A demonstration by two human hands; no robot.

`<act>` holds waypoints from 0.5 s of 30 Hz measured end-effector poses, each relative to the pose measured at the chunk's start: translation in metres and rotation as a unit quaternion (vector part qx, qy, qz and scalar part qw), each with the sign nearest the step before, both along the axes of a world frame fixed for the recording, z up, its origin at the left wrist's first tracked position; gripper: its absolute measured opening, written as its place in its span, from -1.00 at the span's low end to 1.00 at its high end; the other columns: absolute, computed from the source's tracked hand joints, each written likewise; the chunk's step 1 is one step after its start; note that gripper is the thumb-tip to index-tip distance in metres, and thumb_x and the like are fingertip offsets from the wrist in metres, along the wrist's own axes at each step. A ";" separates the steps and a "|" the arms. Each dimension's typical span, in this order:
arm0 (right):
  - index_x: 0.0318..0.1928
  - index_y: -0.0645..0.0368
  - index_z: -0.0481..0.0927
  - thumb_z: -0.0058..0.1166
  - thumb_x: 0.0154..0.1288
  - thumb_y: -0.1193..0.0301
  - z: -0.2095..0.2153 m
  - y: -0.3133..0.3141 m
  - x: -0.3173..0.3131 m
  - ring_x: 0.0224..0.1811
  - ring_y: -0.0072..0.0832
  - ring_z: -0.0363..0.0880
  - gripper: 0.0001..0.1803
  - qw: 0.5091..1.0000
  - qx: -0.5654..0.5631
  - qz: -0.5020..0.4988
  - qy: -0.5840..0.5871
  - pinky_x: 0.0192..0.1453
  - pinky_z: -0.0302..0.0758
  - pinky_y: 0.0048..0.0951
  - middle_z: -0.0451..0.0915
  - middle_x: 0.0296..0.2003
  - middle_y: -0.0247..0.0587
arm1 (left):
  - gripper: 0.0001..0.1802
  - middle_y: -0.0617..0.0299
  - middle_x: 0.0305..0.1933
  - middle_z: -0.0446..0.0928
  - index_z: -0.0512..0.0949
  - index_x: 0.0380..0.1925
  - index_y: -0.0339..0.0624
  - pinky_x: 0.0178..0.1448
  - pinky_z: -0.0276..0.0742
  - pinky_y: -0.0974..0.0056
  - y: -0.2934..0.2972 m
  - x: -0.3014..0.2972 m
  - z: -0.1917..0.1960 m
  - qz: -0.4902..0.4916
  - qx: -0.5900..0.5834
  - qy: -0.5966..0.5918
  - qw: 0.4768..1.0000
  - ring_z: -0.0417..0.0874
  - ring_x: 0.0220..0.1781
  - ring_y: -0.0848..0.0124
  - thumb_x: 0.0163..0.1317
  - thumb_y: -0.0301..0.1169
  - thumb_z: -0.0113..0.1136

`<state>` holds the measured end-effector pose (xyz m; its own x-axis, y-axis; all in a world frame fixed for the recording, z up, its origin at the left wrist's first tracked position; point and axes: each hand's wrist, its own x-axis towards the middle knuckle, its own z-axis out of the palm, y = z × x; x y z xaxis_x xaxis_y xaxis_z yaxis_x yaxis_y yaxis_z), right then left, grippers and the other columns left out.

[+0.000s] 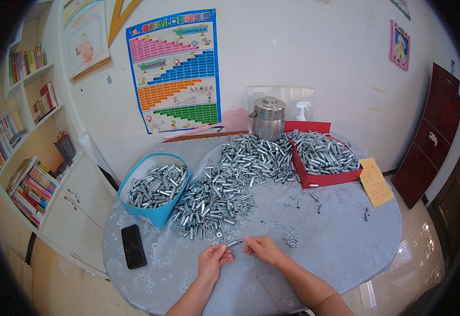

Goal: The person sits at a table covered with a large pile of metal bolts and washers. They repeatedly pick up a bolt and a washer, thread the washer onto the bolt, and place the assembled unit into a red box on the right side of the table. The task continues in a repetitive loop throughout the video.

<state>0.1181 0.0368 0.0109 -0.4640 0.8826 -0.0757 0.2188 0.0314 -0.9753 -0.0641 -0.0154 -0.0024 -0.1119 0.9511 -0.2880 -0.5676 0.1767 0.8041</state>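
Near the front of the table, my left hand [214, 259] pinches a metal bolt [233, 244] between thumb and fingers, its free end pointing right. My right hand [262, 249] is close to that end with its fingers drawn together; anything between them is too small to make out. Just beyond both hands spreads a large heap of bolts with metal sleeves [214, 208]. A small cluster of washers or nuts [292, 241] lies to the right of my right hand, and more small rings are scattered by the heap's near edge.
A blue box [161, 215] full of bolts stands left, a red box [331, 179] of bolts at back right. Around them are a black phone [133, 246], yellow paper [376, 182], a steel pot [268, 120] and a spray bottle [301, 111]. Several loose bolts [320, 208] lie right.
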 end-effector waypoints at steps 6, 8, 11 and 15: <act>-0.31 0.28 0.57 -0.17 0.32 0.16 0.012 -0.004 -0.005 -0.44 -0.54 0.51 -0.59 0.992 0.091 -0.075 0.038 -0.31 0.43 -0.52 0.54 -0.55 -0.23 | -0.86 0.05 -0.42 0.55 0.48 -0.32 -0.36 -0.36 0.59 0.35 0.000 0.000 -0.001 -0.001 -0.009 -0.005 1.000 0.58 -0.50 0.39 0.16 -0.49 0.09; -0.30 0.27 0.57 -0.17 0.32 0.17 -0.001 -0.001 -0.003 -0.45 -0.54 0.51 -0.59 0.997 0.053 -0.058 0.026 -0.33 0.43 -0.50 0.54 -0.55 -0.25 | -0.86 0.05 -0.42 0.55 0.48 -0.33 -0.36 -0.37 0.59 0.35 0.000 0.001 0.000 -0.001 -0.012 0.001 1.000 0.58 -0.50 0.39 0.16 -0.49 0.09; -0.28 0.27 0.57 -0.17 0.33 0.18 -0.008 0.004 -0.001 -0.45 -0.54 0.52 -0.61 0.996 0.052 -0.076 -0.010 -0.32 0.45 -0.50 0.56 -0.53 -0.24 | -0.87 0.04 -0.43 0.55 0.48 -0.33 -0.36 -0.37 0.59 0.35 0.000 0.002 0.000 -0.002 -0.009 -0.002 1.000 0.59 -0.50 0.38 0.16 -0.49 0.10; -0.29 0.26 0.57 -0.18 0.33 0.16 0.000 0.000 -0.003 -0.44 -0.54 0.52 -0.59 0.997 0.058 -0.039 0.035 -0.29 0.46 -0.51 0.58 -0.49 -0.23 | -0.87 0.03 -0.42 0.55 0.48 -0.34 -0.36 -0.37 0.59 0.35 0.001 -0.001 -0.005 0.007 -0.001 -0.013 1.000 0.59 -0.49 0.36 0.16 -0.50 0.10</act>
<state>0.1152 0.0373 0.0105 -0.3946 0.9169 0.0592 0.1558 0.1303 -0.9792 -0.0654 -0.0148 -0.0073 -0.1180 0.9487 -0.2932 -0.5905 0.1704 0.7888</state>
